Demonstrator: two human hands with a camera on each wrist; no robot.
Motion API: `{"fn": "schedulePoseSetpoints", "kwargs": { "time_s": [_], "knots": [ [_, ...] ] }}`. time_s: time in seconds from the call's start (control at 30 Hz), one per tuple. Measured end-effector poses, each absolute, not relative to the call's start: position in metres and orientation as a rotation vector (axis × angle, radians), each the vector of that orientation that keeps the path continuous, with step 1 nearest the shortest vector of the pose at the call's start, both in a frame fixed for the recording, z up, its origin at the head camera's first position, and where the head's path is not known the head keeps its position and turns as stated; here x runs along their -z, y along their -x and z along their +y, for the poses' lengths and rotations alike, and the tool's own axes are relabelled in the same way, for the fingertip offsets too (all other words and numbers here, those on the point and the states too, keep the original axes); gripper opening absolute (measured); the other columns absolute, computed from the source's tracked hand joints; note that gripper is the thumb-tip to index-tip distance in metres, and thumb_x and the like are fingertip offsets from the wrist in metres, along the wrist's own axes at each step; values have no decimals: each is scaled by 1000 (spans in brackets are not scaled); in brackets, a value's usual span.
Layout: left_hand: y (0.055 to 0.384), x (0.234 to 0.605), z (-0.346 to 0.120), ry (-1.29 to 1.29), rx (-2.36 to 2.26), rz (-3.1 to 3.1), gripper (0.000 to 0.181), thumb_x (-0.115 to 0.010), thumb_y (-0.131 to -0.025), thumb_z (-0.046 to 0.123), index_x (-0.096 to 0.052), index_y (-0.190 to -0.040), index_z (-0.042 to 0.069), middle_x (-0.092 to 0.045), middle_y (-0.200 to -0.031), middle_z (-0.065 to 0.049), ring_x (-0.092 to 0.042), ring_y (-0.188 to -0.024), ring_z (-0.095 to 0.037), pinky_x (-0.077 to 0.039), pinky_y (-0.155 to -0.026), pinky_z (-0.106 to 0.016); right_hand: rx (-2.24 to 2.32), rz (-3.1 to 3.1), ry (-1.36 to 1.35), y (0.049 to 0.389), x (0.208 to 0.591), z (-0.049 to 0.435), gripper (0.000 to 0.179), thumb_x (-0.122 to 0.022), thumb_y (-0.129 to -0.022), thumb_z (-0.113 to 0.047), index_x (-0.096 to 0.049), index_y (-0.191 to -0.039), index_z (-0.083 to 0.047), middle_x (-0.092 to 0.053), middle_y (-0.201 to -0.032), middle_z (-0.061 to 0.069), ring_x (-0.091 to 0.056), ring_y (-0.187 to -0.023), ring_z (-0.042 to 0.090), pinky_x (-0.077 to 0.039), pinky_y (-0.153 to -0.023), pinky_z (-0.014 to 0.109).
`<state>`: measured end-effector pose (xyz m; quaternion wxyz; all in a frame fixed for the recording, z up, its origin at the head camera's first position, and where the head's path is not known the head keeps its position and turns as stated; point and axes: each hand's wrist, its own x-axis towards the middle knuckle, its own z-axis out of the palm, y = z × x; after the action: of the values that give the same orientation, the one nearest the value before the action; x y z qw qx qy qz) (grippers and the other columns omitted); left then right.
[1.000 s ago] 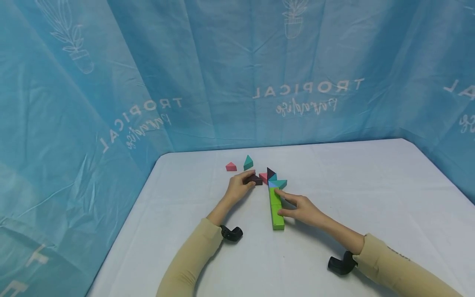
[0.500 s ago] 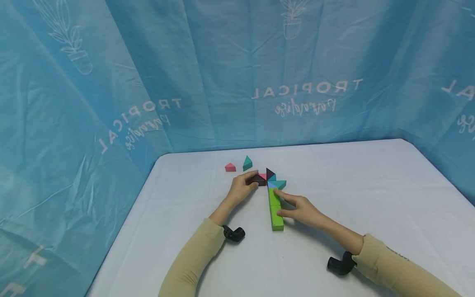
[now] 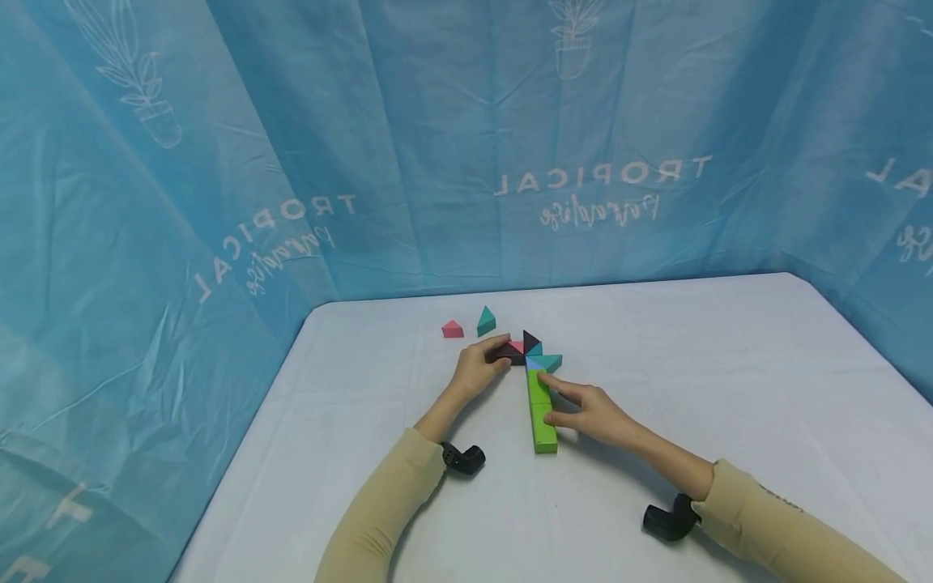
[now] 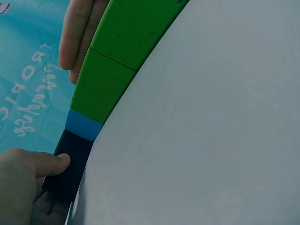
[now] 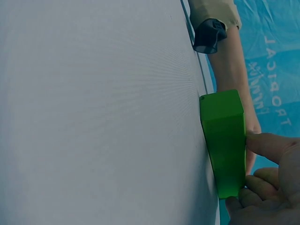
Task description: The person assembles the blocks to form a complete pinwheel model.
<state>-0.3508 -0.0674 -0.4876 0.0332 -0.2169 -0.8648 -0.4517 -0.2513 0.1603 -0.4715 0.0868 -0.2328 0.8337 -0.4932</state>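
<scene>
My left hand (image 3: 477,370) pinches a dark triangular block (image 4: 78,163) between thumb and fingers, its end right against a small blue triangular block (image 3: 534,363). Two green rectangular blocks (image 3: 543,434) lie end to end below the blue one. Along their right side rests my right hand (image 3: 592,411), fingers extended, index fingertip at the far green block and thumb at the near one. Grouped around the junction are a red triangular block (image 3: 517,346), another dark triangular block (image 3: 530,341), and a teal triangular block (image 3: 552,362). The left fingers hide part of the held block.
Behind the left hand lie a loose red triangular block (image 3: 453,329) and a green-teal one (image 3: 486,321). Everything sits on a white-covered table (image 3: 678,348), with blue printed curtains (image 3: 437,146) at its back and sides. A black wrist camera (image 3: 463,459) hangs under the left sleeve.
My left hand has slid the dark triangular block a little to the right, closing the gap to the other blocks. The right hand stays in place on the green blocks.
</scene>
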Motion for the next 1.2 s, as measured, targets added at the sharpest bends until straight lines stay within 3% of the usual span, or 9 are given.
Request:
{"fn": "schedulePoseSetpoints", "kwargs": {
  "time_s": [0.37, 0.63, 1.0, 1.2],
  "knots": [
    [366, 464, -97, 552, 1532, -2406, 40, -66, -87, 1, -58, -126, -2, -61, -121, -14, -59, -110, -26, -47, -93, -27, 1474, 2475, 678, 249, 467, 159, 69, -69, -88, -25, -35, -146, -9, -34, -148, 12, -31, -133, 37, -30, -105, 51],
    [385, 467, -140, 273, 1587, -2322, 40, -61, -89, 0, -55, -128, -3, -57, -127, -15, -52, -119, -26, -41, -99, -24, 1492, 2469, 672, 252, 474, 159, 69, -70, -87, -23, -36, -146, -10, -35, -148, 12, -31, -134, 36, -31, -105, 50],
    [397, 487, -137, 327, 1679, -2336, 41, -59, -88, -3, -55, -129, -2, -57, -128, -15, -51, -121, -24, -41, -100, -30, 1480, 2479, 646, 249, 466, 160, 68, -69, -87, -22, -36, -146, -10, -34, -148, 12, -32, -133, 37, -31, -105, 51],
    [395, 493, -134, 242, 1651, -2410, 43, -57, -87, -7, -53, -130, -4, -54, -130, -18, -51, -120, -28, -42, -99, -35, 1492, 2452, 669, 239, 449, 152, 66, -67, -88, -12, -34, -144, 0, -32, -146, 20, -30, -132, 43, -29, -104, 55]
  ]
}}
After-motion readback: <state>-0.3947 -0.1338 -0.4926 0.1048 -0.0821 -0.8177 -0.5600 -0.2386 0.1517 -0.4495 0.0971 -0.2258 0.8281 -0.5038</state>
